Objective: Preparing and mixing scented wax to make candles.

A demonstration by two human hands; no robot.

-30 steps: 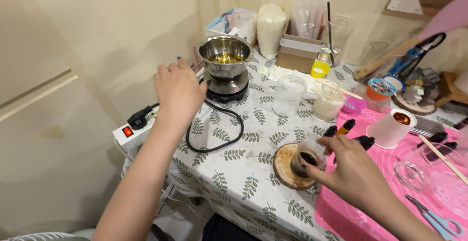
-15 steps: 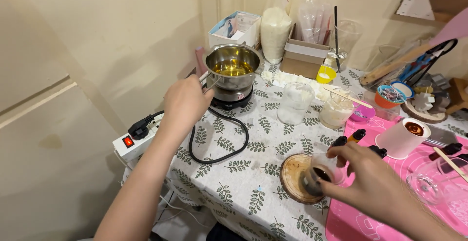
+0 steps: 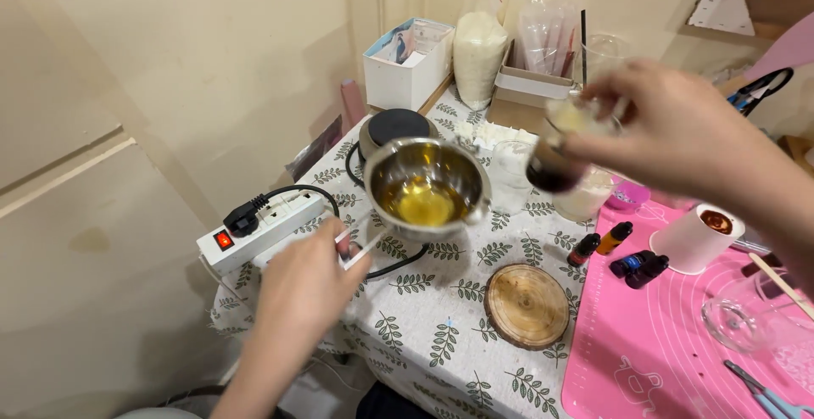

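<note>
Moved: since half a second ago you have lifted the steel pot [image 3: 426, 186] off the black hot plate [image 3: 394, 128] and raised the small glass jar [image 3: 566, 143] off the wooden coaster [image 3: 526, 304].
Left hand: your left hand [image 3: 307, 287] is closed on the pot's handle at the near left, holding the pot in the air just in front of the hot plate.
Right hand: your right hand [image 3: 670, 135] is closed around the jar, far right of the pot and above the table; the jar is tilted and blurred, dark at its lower end.
Pot: yellow liquid pools in its bottom, and it sits fairly level.
Doing it well: as a judgement, keep the pot level, bring the pot's rim and the jar close together over the table [image 3: 424, 343] rather than over the power strip [image 3: 263, 228], and tip slowly so the liquid runs in a thin stream.
Risk: the pot probably carries heat, so keep your grip on the handle only.
Coaster: bare now, near the middle of the table.
Surface: a white cloth printed with green leaves covers the table, with a pink mat [image 3: 661, 351] on the right.
On the mat: small dropper bottles [image 3: 623, 254], a white cup [image 3: 695, 237] with dark contents, a clear glass and scissors.
Far side: a white box, a bag of white flakes and a cardboard box of packets stand against the wall.
Room: cream walls close in on the left and behind.
</note>
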